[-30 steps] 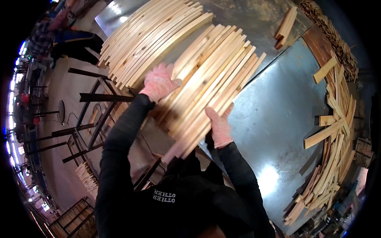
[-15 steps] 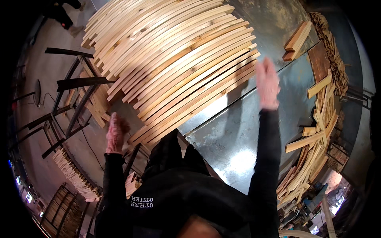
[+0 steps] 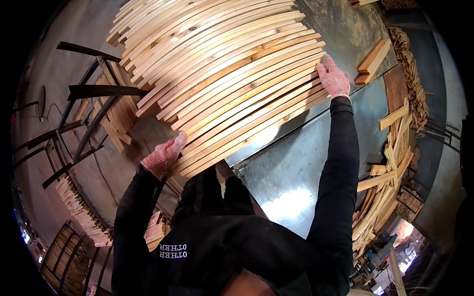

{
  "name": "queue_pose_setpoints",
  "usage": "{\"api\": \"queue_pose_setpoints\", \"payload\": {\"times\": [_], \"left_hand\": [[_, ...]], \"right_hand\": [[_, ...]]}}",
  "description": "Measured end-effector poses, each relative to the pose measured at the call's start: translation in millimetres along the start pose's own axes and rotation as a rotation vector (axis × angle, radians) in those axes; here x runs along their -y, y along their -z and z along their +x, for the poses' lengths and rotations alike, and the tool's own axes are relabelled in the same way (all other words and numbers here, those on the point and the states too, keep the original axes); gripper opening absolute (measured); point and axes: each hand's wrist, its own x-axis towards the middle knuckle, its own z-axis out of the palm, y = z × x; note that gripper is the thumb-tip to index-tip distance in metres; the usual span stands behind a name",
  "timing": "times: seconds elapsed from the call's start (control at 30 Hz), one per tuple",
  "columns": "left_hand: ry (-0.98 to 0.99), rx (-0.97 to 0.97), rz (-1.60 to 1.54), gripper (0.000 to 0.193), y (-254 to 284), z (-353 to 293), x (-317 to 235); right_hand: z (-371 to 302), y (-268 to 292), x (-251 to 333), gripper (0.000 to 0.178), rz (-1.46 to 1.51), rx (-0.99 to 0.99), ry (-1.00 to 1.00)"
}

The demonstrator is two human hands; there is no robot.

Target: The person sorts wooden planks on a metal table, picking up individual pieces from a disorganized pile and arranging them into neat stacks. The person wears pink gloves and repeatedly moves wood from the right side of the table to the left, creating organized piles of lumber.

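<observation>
A broad layer of pale wooden strips (image 3: 232, 64) lies side by side on the metal table (image 3: 276, 180). My left hand (image 3: 164, 154), in a pinkish knit glove, is closed at the near-left ends of the strips, its fingertips against one strip end. At the far-right ends, my right hand (image 3: 335, 80), gloved alike, has its thumb and fingers around a strip's end. The hands sit near opposite ends of the strips closest to me; parts of both grips are hidden.
Two short wood blocks (image 3: 373, 61) rest on the table's right. Beyond its right edge lies a loose heap of offcuts (image 3: 382, 197). Dark metal frames (image 3: 94, 93) stand at the left, with stacked thin wood pieces (image 3: 81, 209) lower down.
Both hands came in to the strips: my left hand moved right onto their left ends, and my right hand closed at their right ends. The view has shifted slightly.
</observation>
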Motion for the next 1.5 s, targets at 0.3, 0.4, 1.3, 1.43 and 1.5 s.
{"api": "queue_pose_setpoints", "payload": {"times": [0.3,0.4,1.3,1.43,1.5], "left_hand": [[0.347,-0.440,-0.788,0.065,-29,-14,-51],[0.008,-0.754,-1.084,0.074,-15,-70,-75],[-0.261,-0.852,0.079,0.036,135,-56,-138],[-0.538,-0.668,0.054,0.026,157,38,-146],[-0.872,-0.818,0.225,0.042,144,87,-150]], "right_hand": [[-35,10,21,0.059,0.781,-0.272,-0.044],[-78,40,39,0.042,1.363,-0.474,-0.032],[-221,-79,224,0.114,1.181,0.189,-0.231],[-189,-77,251,0.096,1.296,0.145,-0.174],[-167,-85,264,0.105,1.344,0.085,-0.126]]}}
